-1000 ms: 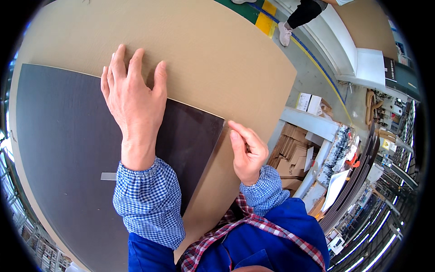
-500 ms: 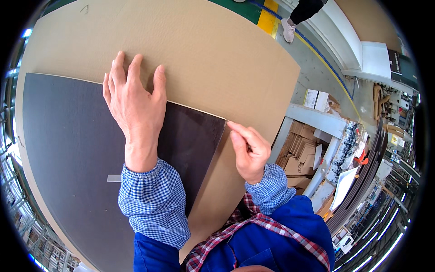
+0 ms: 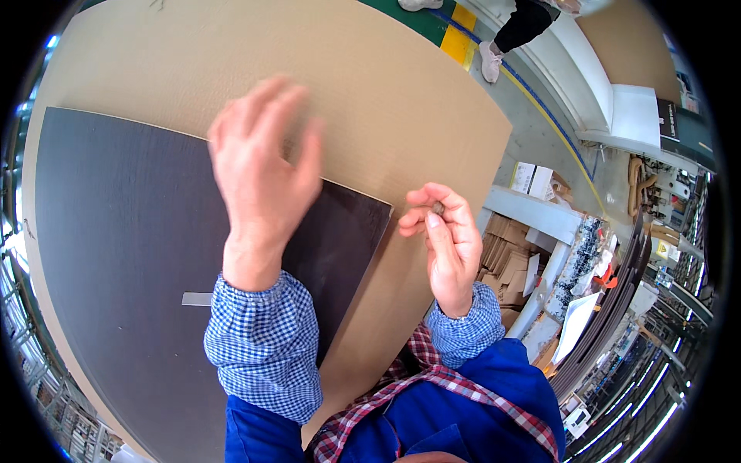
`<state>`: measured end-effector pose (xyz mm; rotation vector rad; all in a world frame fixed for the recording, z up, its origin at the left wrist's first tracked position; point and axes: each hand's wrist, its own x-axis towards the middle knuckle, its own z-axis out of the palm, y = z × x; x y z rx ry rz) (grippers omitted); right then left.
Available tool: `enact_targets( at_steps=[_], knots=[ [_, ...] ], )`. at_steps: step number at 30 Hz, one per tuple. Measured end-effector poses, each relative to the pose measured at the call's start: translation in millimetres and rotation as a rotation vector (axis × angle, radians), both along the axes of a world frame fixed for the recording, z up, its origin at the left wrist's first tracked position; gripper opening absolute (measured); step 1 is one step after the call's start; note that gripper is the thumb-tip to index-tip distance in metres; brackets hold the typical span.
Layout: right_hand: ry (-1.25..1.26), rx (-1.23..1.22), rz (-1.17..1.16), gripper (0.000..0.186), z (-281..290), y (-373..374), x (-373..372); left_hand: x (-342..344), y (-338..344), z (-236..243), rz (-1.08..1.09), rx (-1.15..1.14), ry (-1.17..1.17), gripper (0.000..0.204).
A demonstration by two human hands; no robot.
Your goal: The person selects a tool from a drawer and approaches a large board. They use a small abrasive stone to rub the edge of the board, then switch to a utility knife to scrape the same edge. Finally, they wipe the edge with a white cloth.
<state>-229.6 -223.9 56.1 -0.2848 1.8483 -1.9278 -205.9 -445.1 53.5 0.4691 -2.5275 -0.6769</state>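
My left hand (image 3: 265, 166), blurred by motion with fingers spread, is over the upper edge of a dark brown panel (image 3: 131, 247); whether it touches is unclear. The panel lies on a large tan board (image 3: 378, 85) and has a short pale strip (image 3: 196, 298) on its face, beside my left sleeve. My right hand (image 3: 448, 247) is turned palm upward just beyond the panel's right corner, pinching a small brownish piece (image 3: 438, 209) between thumb and finger.
Another person's leg and shoe (image 3: 490, 60) are on the marked floor at top right. A white frame (image 3: 532, 214) holding cardboard pieces (image 3: 505, 255), a white box (image 3: 532, 177) and stacked dark strips (image 3: 606, 309) are on the right.
My left hand has shifted rightward and is now in motion. My right hand has moved right from the panel's corner and turned over, showing the small piece in its fingers.
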Motion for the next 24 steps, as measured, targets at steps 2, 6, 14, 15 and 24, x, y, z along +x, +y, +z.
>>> enact_targets(
  at_steps=[2,6,14,15,24],
  knots=[
    [-0.065,-0.013,0.023,0.03,14,-8,-6,0,12,10,-0.24,0.262,0.008,0.031],
    [0.028,0.006,0.069,0.034,17,-20,-15,-3,36,19,-0.52,0.625,0.057,0.037],
    [0.0,-0.082,0.031,0.017,14,-37,-18,-4,32,14,-0.483,0.67,0.069,0.027],
    [-0.015,-0.072,0.018,0.016,15,-38,-18,-4,32,14,-0.485,0.685,0.082,0.026],
    [0.082,0.04,-0.125,0.01,25,-37,-31,-3,32,15,-0.358,0.729,0.079,0.023]
  ],
)
